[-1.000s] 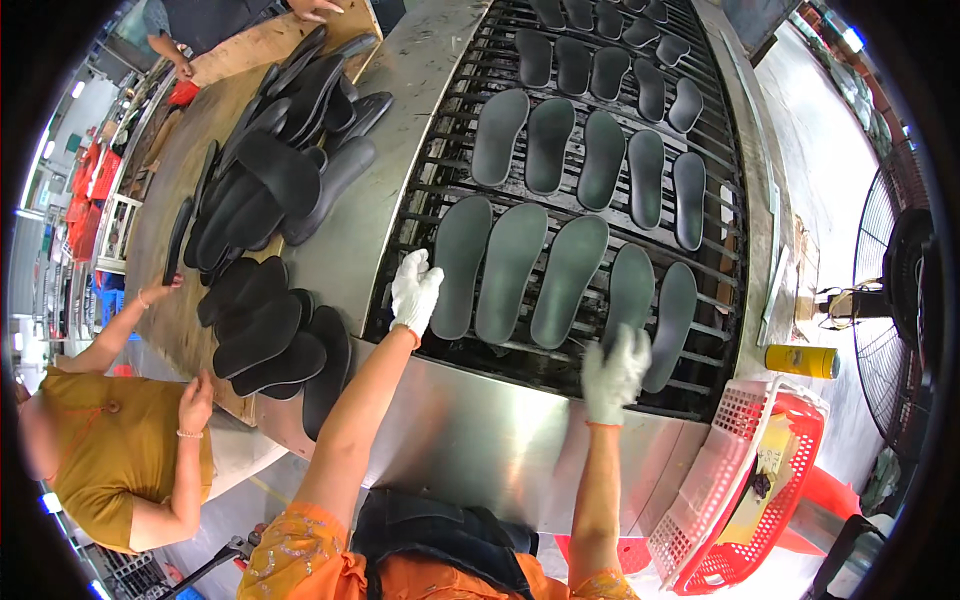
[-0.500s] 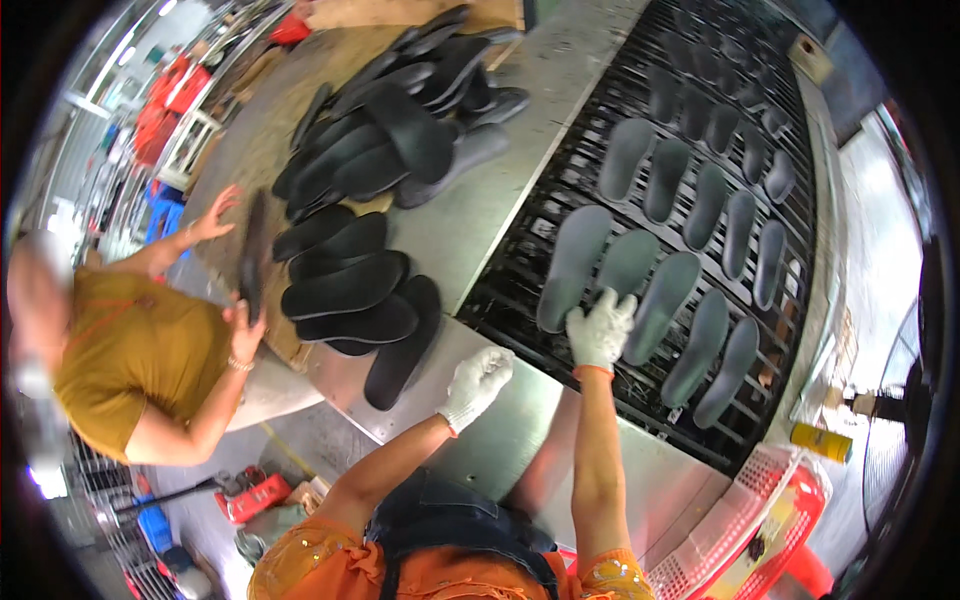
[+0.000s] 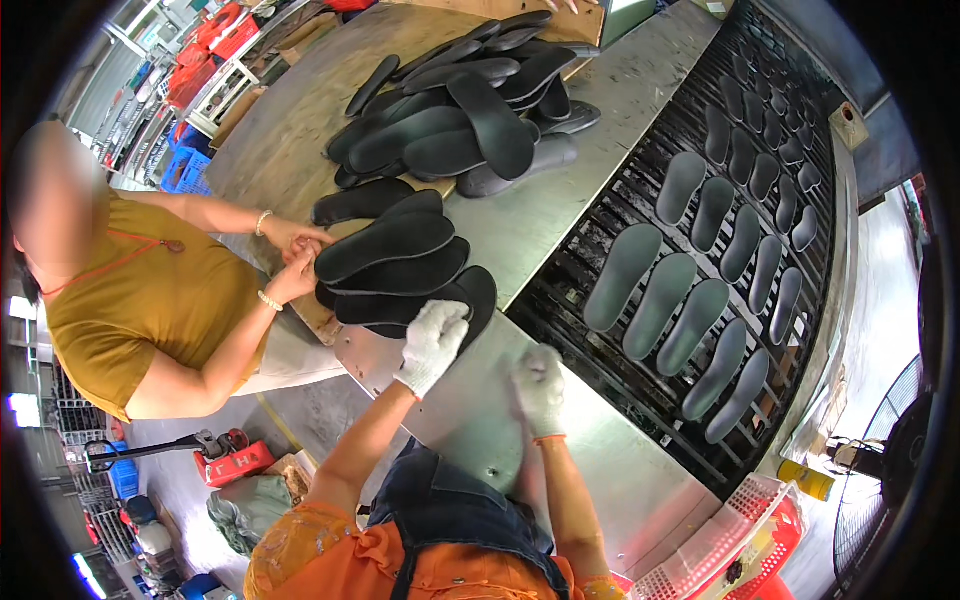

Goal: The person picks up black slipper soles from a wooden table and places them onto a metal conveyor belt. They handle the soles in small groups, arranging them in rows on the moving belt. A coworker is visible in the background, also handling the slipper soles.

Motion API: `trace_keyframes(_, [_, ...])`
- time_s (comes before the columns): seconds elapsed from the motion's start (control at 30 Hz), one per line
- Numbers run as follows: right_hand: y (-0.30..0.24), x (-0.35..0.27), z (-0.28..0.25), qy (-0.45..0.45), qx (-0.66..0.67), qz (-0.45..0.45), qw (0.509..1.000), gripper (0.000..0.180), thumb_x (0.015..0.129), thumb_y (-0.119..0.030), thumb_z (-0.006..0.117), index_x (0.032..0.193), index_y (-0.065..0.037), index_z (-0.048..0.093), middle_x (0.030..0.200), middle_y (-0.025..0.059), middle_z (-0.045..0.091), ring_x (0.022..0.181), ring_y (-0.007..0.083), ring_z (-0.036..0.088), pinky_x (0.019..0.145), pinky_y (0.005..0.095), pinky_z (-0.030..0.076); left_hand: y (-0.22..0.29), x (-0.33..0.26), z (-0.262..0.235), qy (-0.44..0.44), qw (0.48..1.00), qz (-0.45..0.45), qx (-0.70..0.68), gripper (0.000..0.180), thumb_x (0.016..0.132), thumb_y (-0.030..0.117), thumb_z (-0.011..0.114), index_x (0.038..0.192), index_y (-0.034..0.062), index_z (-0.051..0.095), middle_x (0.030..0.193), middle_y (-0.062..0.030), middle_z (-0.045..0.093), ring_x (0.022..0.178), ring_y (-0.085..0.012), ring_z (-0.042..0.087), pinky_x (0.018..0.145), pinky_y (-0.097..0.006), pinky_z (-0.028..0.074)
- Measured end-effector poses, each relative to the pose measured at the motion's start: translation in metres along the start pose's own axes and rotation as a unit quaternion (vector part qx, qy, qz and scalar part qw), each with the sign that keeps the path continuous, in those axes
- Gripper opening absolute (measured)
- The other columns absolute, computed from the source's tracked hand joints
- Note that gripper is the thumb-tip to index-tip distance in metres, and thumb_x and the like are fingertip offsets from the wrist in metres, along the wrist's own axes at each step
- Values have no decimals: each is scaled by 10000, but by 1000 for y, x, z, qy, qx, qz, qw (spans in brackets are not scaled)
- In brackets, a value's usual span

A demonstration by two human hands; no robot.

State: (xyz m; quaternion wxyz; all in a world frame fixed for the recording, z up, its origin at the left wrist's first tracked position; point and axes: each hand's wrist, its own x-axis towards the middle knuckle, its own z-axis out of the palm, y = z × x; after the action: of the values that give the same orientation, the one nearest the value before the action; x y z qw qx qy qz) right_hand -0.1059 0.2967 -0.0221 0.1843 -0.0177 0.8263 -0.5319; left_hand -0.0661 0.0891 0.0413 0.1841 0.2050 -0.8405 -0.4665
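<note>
My left hand (image 3: 434,345), in a white knit glove, is closed at the near end of a pile of black shoe insoles, its fingers on the edge of the nearest insole (image 3: 482,296). My right hand (image 3: 541,392), gloved too and slightly blurred, is over the steel tabletop with its fingers curled in and nothing visible in them. Beyond it, dark grey-green insoles (image 3: 660,306) lie in slanting rows on a black slatted conveyor (image 3: 600,372). The front row holds several. More insoles lie in a small stack (image 3: 385,248) left of my left hand.
A co-worker in a mustard shirt (image 3: 165,300) stands at left, both hands (image 3: 295,262) at the stack's edge. A larger insole heap (image 3: 440,125) lies farther back. A red and white plastic basket (image 3: 735,545), a yellow can (image 3: 806,480) and a fan (image 3: 895,460) are at right.
My right hand has come off the conveyor insoles, back and left over the steel. My left hand has moved onto the black insoles. The co-worker's raised insole is down; their hands are together at the stack.
</note>
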Motion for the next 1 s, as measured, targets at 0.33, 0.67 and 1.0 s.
trace_keyframes(0.33, [-47,0,110,-67,36,210,975,683,749,-349,783,1324,-68,546,1061,138,717,1047,341,685,908,449,521,-31,63,-70,71,969,120,202,275,780,48,746,1050,65,695,1104,-127,660,1063,-344,627,938,-441,523])
trace_keyframes(0.67, [-1,-32,55,-3,392,194,899,316,842,-33,699,1145,12,622,955,95,714,803,191,697,689,319,574,-86,105,-120,39,909,70,409,412,869,269,719,1237,94,656,1287,-162,616,1172,-377,580,955,-508,505])
trace_keyframes(1.0, [-83,-55,125,-94,536,280,791,332,877,59,659,1180,-46,574,1027,85,702,823,219,710,661,383,615,-59,156,-138,-166,850,-56,496,695,837,481,736,1386,90,568,1376,-186,569,1197,-407,579,990,-510,496])
